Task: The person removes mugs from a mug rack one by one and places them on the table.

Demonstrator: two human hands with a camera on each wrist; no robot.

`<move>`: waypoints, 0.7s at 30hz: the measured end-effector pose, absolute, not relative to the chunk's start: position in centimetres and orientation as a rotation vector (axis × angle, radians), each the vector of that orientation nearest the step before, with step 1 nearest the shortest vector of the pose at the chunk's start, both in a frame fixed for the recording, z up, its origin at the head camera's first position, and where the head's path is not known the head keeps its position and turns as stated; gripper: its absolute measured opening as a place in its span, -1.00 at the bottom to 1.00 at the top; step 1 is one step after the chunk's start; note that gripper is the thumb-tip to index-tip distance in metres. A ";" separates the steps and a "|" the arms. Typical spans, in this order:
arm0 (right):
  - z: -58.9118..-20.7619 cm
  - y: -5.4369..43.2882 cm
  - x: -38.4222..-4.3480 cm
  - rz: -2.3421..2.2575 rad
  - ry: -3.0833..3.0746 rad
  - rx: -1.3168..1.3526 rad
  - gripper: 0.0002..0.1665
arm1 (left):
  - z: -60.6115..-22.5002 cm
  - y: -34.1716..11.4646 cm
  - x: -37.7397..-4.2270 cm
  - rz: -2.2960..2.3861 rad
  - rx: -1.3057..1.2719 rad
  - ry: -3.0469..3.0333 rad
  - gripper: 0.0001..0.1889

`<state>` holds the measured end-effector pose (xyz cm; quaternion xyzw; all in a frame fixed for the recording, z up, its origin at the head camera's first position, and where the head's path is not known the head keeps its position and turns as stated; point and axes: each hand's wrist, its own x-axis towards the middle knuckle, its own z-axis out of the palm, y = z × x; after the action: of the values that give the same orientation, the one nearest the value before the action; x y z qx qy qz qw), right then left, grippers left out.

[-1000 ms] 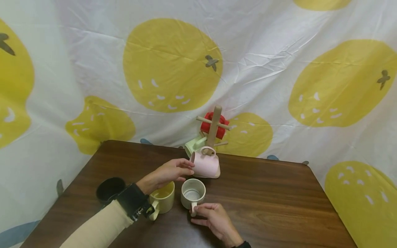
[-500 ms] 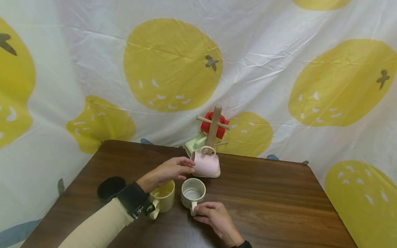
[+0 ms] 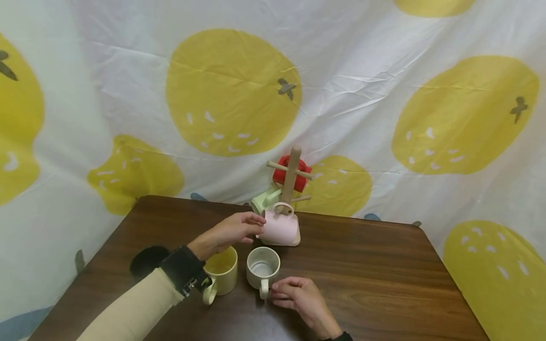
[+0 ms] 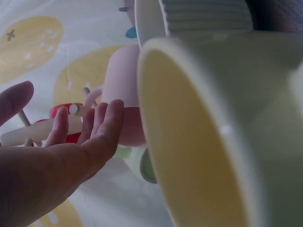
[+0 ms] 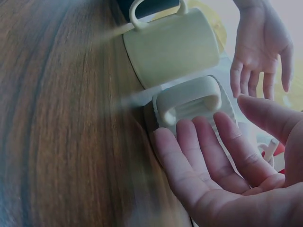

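Observation:
A pink mug (image 3: 279,228) hangs tilted by its handle low on a wooden mug tree (image 3: 291,180). My left hand (image 3: 232,230) is held out at that mug's open end, fingers fairly straight; whether the fingertips touch the rim I cannot tell. Upright on the table stands a white ribbed mug (image 3: 263,267), its handle (image 5: 189,97) pointing toward me. Just right of that handle is my right hand (image 3: 302,299), fingers loosely bent with nothing in them. Below my left wrist stands a yellow mug (image 3: 226,279), partly hidden by the arm.
A red mug (image 3: 279,175) and a light green mug (image 3: 261,201) hang on the tree behind the pink one. Left of my arm sits a dark bowl-like vessel (image 3: 145,260). The brown wooden table (image 3: 375,265) ends at a lemon-print cloth (image 3: 341,71).
My right hand has let go of the white mug's handle and drawn slightly right. The left hand stays by the pink mug. The head view has shifted a little.

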<state>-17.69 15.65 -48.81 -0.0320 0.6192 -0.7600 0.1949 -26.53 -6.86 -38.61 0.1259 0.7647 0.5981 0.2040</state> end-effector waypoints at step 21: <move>-48.5 16.8 -17.5 -2.113 1.730 -0.182 -0.83 | -37.6 -6.5 -28.8 1.648 0.300 2.162 -0.56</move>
<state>-17.48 16.79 -48.50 -0.0651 0.6193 -0.7561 0.2010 -28.84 -6.50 -37.57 0.1073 0.7741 0.5903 0.2020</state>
